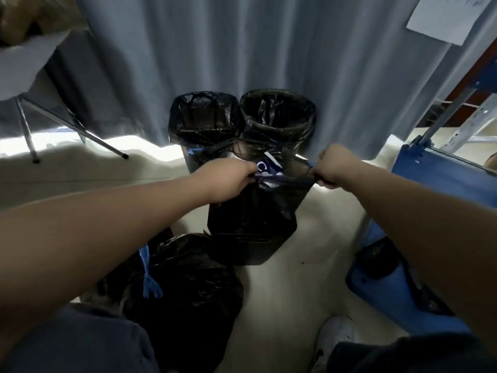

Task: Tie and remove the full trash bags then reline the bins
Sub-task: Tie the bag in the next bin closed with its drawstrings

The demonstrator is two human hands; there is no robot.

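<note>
Dark clothing fills the bottom edge of the view, with a white shoe (334,337) on the pale floor (317,238) beside it. Just ahead at the lower left sits a tied trash bag (188,286), black and bulging, its neck bound with a blue tie (149,278). Both bare forearms reach forward from there. The left hand (228,180) is curled tight, pinching the left edge of the open trash bag (258,211). The right hand (334,166) is also closed in a fist on the opposite edge. The rim is pulled taut between the two hands, so the mouth runs left to right and opens upward. Something blue and white (269,168) shows inside it. The bag hangs straight down from the hands, its long axis running from the stretched rim to the floor. Its lower part merges with a dark slotted shape (242,240), and where one ends I cannot tell. Beyond the hands two bins stand side by side against a grey-blue curtain (269,49). Both the left bin (204,117) and the right bin (278,114) have black liners folded over their rims. A blue plastic object (390,292) lies on the floor to the right.
</note>
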